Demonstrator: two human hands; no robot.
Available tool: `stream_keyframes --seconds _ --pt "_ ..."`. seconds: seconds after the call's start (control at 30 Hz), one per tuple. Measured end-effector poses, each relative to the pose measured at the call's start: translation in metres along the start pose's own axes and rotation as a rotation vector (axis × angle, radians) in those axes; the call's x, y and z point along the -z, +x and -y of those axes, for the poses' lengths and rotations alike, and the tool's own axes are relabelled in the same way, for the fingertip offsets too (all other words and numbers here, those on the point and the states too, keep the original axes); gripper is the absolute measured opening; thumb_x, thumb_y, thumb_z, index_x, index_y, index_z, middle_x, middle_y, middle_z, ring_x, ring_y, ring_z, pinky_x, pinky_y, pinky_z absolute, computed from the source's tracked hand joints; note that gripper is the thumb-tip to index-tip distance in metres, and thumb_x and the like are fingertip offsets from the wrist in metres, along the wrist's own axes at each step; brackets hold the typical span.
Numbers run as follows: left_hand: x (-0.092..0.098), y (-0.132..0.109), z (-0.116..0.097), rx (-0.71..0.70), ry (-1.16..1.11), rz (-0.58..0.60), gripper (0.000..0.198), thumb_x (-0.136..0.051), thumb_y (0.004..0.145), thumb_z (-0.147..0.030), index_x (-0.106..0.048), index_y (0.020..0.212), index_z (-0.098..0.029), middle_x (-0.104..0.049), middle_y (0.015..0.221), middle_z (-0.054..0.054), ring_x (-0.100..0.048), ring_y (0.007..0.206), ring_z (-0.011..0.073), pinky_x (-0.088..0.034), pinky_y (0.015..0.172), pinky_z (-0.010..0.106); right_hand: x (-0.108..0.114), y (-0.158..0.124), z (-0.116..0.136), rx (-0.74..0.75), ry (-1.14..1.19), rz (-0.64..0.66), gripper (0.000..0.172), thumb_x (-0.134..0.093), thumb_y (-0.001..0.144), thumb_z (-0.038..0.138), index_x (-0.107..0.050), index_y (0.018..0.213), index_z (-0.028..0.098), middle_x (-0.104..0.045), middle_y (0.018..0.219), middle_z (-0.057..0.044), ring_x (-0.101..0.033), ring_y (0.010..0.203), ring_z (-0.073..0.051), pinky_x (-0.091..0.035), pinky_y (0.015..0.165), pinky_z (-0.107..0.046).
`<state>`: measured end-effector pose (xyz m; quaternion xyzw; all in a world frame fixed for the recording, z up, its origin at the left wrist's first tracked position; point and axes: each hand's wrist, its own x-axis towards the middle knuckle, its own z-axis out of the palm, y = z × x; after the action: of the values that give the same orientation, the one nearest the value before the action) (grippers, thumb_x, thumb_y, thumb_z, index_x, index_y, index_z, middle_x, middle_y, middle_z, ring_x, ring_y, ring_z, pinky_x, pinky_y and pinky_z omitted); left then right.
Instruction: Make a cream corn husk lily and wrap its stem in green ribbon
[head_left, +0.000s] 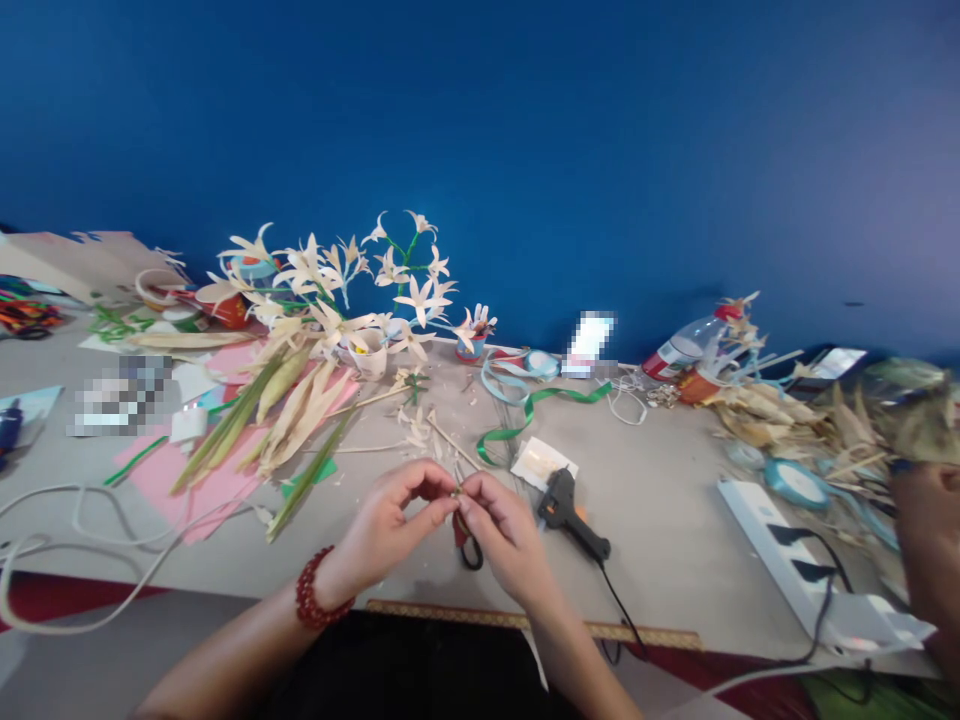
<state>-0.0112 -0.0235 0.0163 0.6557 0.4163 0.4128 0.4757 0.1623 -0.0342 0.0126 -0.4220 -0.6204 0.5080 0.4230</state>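
Observation:
My left hand point(405, 515), with a red bead bracelet on its wrist, is closed in a pinch near the table's front. My right hand point(504, 535) pinches from the other side, its fingertips meeting those of the left. Whatever small piece sits between them is mostly hidden and too small to name. Just below the fingertips lies a pair of scissors point(471, 552) with dark handles, partly covered by the right hand. To the right of that hand rests a black glue gun point(574, 515), its nozzle end by a small white pad point(544, 460).
Handmade cream flowers point(341, 325) stand in cups at the back left, behind corn husks point(300, 420) on pink paper point(154, 490). Green ribbon point(517, 432) curls mid-table. A wooden ruler point(645, 636) lies along the front edge. At right are a power strip point(780, 560) and another person's arm point(926, 560).

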Motion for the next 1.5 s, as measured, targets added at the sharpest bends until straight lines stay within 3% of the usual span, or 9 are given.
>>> stream_keyframes --seconds 0.13,0.2,0.37,0.57,0.77,1.0,1.17,1.37,1.5 --pt "0.002 0.002 0.0 0.055 -0.044 0.002 0.009 -0.059 0.088 -0.026 -0.062 0.087 -0.017 -0.062 0.078 0.001 -0.058 0.073 0.014 -0.048 0.069 0.025 0.007 -0.003 -0.001 -0.022 0.05 0.093 0.018 -0.049 0.096 0.035 -0.054 0.087 0.02 -0.055 0.066 0.002 -0.053 0.06 -0.013 -0.042 0.058 -0.024" --pt "0.003 0.003 0.002 0.093 -0.053 -0.033 0.008 -0.059 0.087 -0.025 -0.06 0.085 -0.018 -0.061 0.076 0.0 -0.056 0.07 0.0131 -0.046 0.066 0.024 0.012 -0.005 0.001 -0.002 -0.067 0.104 0.012 -0.054 0.093 0.032 -0.057 0.091 0.021 -0.057 0.069 0.002 -0.054 0.062 -0.014 -0.042 0.059 -0.025" --pt "0.004 0.004 0.01 0.135 -0.042 -0.074 0.008 -0.06 0.084 -0.026 -0.058 0.082 -0.018 -0.056 0.071 -0.002 -0.053 0.065 0.0118 -0.044 0.063 0.023 0.018 -0.01 0.008 0.162 -0.496 0.011 0.012 -0.056 0.092 0.022 -0.062 0.081 0.02 -0.056 0.069 -0.001 -0.054 0.064 -0.015 -0.041 0.061 -0.027" --pt "0.001 0.007 0.012 0.154 -0.099 -0.006 0.01 -0.059 0.085 -0.026 -0.057 0.081 -0.017 -0.054 0.071 -0.002 -0.051 0.063 0.0109 -0.042 0.06 0.023 0.015 -0.009 0.005 0.344 -0.438 -0.112 0.011 -0.057 0.089 0.015 -0.064 0.093 0.022 -0.062 0.085 -0.007 -0.058 0.073 -0.019 -0.047 0.063 -0.031" --pt "0.002 0.01 0.012 0.223 -0.183 -0.05 0.015 -0.063 0.081 -0.03 -0.056 0.078 -0.017 -0.053 0.063 -0.003 -0.049 0.058 0.0104 -0.04 0.056 0.023 0.015 -0.007 0.004 0.204 -0.117 -0.13 0.01 -0.062 0.086 0.023 -0.06 0.076 0.02 -0.065 0.091 -0.008 -0.057 0.069 -0.016 -0.045 0.052 -0.026" --pt "-0.002 0.009 0.016 0.222 -0.266 -0.018 0.015 -0.062 0.083 -0.031 -0.057 0.081 -0.017 -0.056 0.068 -0.002 -0.051 0.06 0.0104 -0.041 0.059 0.024 -0.003 -0.005 -0.013 -0.047 0.36 -0.17 0.017 -0.069 0.083 0.032 -0.059 0.079 0.02 -0.066 0.08 -0.003 -0.045 0.047 -0.007 -0.04 0.043 -0.021" --pt "-0.003 0.008 0.018 0.212 -0.259 -0.02 0.013 -0.061 0.084 -0.029 -0.057 0.082 -0.017 -0.054 0.07 -0.002 -0.05 0.061 0.0105 -0.041 0.059 0.024 -0.007 -0.002 -0.013 -0.028 0.347 -0.185 0.018 -0.07 0.082 0.036 -0.061 0.079 0.021 -0.057 0.084 -0.002 -0.048 0.058 -0.011 -0.044 0.052 -0.024" --pt "-0.005 0.008 0.017 0.196 -0.218 -0.06 0.014 -0.062 0.083 -0.03 -0.058 0.081 -0.017 -0.057 0.07 -0.001 -0.052 0.064 0.0116 -0.043 0.062 0.024 -0.001 0.001 -0.002 -0.047 0.162 -0.05 0.025 -0.066 0.083 0.042 -0.059 0.074 0.02 -0.051 0.095 -0.005 -0.051 0.076 -0.015 -0.045 0.059 -0.023" --pt "-0.005 0.007 0.018 0.145 -0.166 -0.072 0.012 -0.061 0.084 -0.028 -0.06 0.082 -0.017 -0.06 0.074 0.0 -0.055 0.068 0.0127 -0.046 0.065 0.024 0.004 0.004 -0.002 -0.15 0.233 0.027 0.029 -0.073 0.078 0.042 -0.058 0.069 0.019 -0.05 0.094 -0.003 -0.052 0.074 -0.014 -0.043 0.057 -0.022"
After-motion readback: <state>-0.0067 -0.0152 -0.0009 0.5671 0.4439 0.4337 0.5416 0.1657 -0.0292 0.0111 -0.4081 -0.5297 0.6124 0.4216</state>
